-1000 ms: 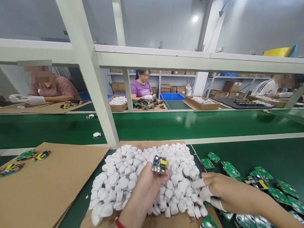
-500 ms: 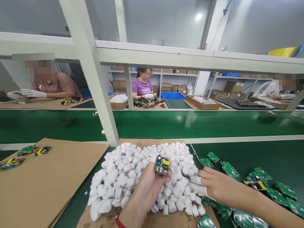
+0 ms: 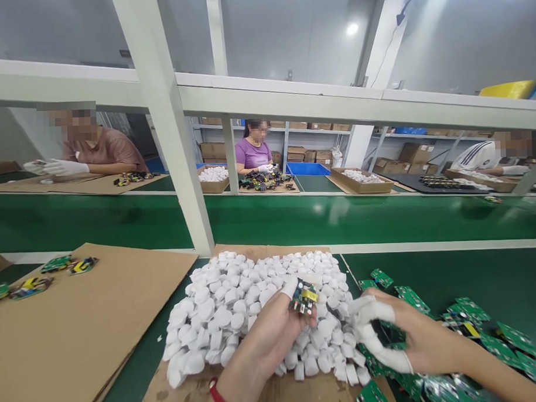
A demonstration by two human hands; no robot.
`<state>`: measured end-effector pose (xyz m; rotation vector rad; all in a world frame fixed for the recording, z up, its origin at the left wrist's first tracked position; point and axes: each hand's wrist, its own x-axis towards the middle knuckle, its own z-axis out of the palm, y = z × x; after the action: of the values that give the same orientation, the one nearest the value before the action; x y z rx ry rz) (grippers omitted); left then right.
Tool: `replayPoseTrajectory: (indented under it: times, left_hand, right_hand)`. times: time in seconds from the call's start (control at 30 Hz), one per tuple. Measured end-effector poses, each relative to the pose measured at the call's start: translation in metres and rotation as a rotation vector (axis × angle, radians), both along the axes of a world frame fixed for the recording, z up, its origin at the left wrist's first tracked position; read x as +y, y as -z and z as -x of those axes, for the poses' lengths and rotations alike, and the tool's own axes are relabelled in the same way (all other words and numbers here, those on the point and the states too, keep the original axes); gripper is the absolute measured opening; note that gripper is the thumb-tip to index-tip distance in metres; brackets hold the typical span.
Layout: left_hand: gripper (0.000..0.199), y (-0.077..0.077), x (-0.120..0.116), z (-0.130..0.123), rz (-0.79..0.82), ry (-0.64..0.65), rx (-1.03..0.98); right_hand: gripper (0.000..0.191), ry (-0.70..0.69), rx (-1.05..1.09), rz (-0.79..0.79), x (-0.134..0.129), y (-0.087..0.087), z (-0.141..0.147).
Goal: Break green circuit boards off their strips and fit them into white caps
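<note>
Here, green worktop (shelves beyond)

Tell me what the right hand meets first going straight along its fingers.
Likely the pile of white pieces, at its right edge; depth is unclear, so the right hand may be touching it.

Even brightness from a ceiling lamp, soft glare on the green belt

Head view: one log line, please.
left hand: holding circuit board | right hand: at white pieces, grasp unclear | white pieces: heaped on cardboard
</note>
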<state>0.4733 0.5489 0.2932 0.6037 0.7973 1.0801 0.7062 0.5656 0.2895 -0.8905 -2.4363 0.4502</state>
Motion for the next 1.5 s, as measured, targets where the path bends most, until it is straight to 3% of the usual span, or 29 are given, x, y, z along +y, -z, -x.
replayPoseTrajectory:
  times: [0.1, 0.17, 0.27, 0.37, 0.6, 0.87, 1.2, 1.37, 1.5]
  left_hand:
    - [0.018, 0.003, 0.0, 0.0, -0.006, -0.016, -0.036]
    - [0.013, 0.006, 0.001, -0.001, -0.004, -0.075, -0.06]
    - [0.008, 0.01, 0.003, -0.002, -0.011, -0.125, -0.09]
    - [0.013, 0.011, 0.004, -0.001, -0.028, -0.135, -0.123]
    - [0.033, 0.015, -0.001, -0.001, -0.053, -0.013, -0.207]
    - [0.02, 0.025, -0.001, -0.008, -0.033, -0.002, -0.266]
    - [0.028, 0.026, -0.004, -0.003, -0.127, 0.15, -0.363]
    - [0.032, 0.029, 0.001, -0.005, -0.083, 0.107, -0.374]
    - [0.036, 0.028, 0.001, -0.006, -0.083, 0.125, -0.441]
  right_hand:
    - [0.012, -0.05, 0.306, 0.3, 0.005, -0.002, 0.013]
    - [0.019, -0.033, 0.603, 0.41, 0.012, 0.001, 0.027]
    - [0.035, 0.026, 0.929, 0.506, 0.024, 0.005, 0.049]
    - [0.038, 0.065, 1.036, 0.518, 0.028, 0.007, 0.064]
    - [0.028, 0.086, 0.933, 0.596, 0.022, 0.018, 0.064]
    - [0.032, 0.139, 0.45, 0.322, 0.022, 0.035, 0.056]
    - [0.028, 0.105, 0.697, 0.354, 0.023, 0.045, 0.06]
    - [0.033, 0.163, 0.599, 0.263, 0.024, 0.048, 0.064]
    - [0.034, 0.102, 0.531, 0.104, 0.02, 0.047, 0.063]
